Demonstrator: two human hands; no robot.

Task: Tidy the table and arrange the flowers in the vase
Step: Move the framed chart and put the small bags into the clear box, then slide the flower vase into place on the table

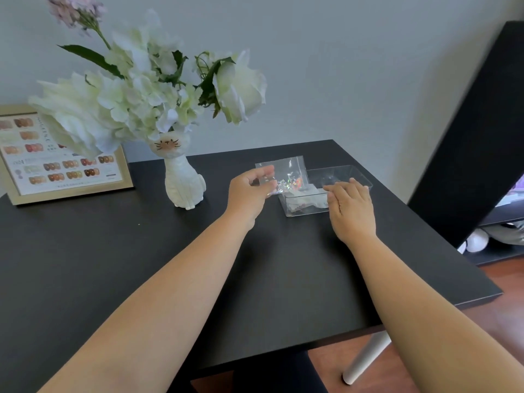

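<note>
Clearly light and floppy: small clear bag [286, 174] with glittery bits pooled at its bottom, held upright above the near-left corner of the clear box [326, 191]. Slick film, likely to slide or crumple if squeezed hard; best pinched by the edge or the empty upper part, not through the loose contents. Pinched now at its left edge by left hand [249, 191], thumb and fingers closed on the plastic, palm turned inward, wrist raised off the table. Right hand [350, 208] flat and loose, fingers spread, holding nothing, hovering over or resting on the near right part of the box; contact hard to judge. Box itself thin and rigid, probably light enough to skid if bumped; white crumpled stuff already lying inside. Both forearms stretched forward over the black table [113, 265]. Off to the left, white cat-shaped vase [184, 180] standing upright with white flowers [136, 92] in it, top-heavy looking, so worth gripping low on the body if moved. Framed picture [65, 157] leaning against the wall behind, well apart from the hands.
</note>
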